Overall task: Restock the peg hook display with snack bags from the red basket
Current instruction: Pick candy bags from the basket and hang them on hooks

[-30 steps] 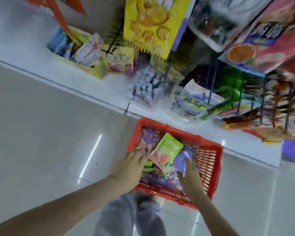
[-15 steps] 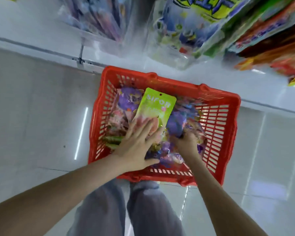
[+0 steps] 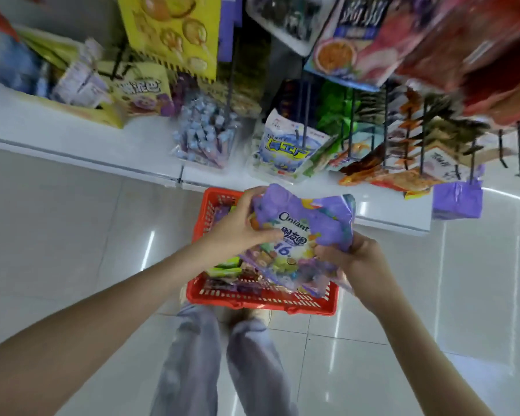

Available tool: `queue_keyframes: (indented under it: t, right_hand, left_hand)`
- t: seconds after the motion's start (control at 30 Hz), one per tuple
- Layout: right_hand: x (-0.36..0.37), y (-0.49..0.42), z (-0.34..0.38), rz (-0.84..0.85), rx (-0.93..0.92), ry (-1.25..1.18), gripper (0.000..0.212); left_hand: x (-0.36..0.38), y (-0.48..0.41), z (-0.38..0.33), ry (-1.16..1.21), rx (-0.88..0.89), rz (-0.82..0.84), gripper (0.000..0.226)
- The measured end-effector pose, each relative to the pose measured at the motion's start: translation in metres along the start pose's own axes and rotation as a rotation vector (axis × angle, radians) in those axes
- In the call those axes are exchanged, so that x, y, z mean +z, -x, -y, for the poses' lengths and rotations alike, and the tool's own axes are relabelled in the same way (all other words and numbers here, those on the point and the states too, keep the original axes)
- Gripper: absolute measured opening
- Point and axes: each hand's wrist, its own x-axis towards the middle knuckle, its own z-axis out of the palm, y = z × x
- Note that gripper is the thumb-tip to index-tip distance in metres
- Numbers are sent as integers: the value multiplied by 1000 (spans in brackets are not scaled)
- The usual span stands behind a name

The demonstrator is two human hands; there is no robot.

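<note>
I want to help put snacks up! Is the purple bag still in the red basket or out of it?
Out. Both the left hand and right hand hold the purple bag above the red basket.

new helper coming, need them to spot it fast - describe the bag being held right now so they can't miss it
Find the red basket on the floor. Above it, left hand and right hand hold a purple bag, crumpled, printed with a large 16; the other bags lie in the basket.
</note>
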Motion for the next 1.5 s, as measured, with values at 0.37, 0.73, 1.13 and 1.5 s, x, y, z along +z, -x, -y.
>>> queue_keyframes:
  t: [0.37,0.73,1.13,1.5]
  right_hand:
    - [48,159,244,36,-386,-259,22]
    - [93,236,415,56,-740,-463,14]
    - [57,272,512,-44,-1032,-410,27]
    - [-20,302,571,-162,-1265,-299,14]
  left_hand:
    - [-75,155,-279,-130,57,51,9]
    - [-120,253,-454,-82,421,-288,6]
    - [-135,306,-555,32,761,-423,14]
    - [-109,311,-620,132,885,-607,2]
